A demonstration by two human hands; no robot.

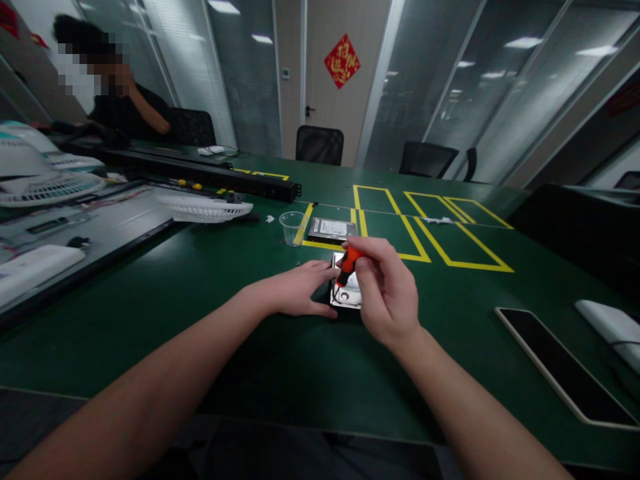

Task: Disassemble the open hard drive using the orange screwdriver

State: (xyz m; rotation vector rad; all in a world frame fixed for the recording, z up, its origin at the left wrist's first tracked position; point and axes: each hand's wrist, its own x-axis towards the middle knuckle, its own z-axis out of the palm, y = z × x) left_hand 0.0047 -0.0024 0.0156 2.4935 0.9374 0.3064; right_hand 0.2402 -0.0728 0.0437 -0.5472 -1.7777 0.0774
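A silver hard drive (346, 297) lies on the green table (280, 360) in front of me. My right hand (387, 290) is closed round an orange and black screwdriver (349, 265), its shaft pointing down at the drive's left part. Against the drive's left side rests my left hand (303, 288), thumb and fingers apart along the edges. My right hand hides the drive's right part. Just beyond, a second hard drive (332, 229) lies inside a yellow taped outline.
A clear plastic cup (293, 228) stands left of the second drive. White fan parts (205, 208) and a long black bar (250, 183) lie left. On the right are a tablet-like device (560, 363) and a white box (610, 327). A person (125, 107) sits at far left.
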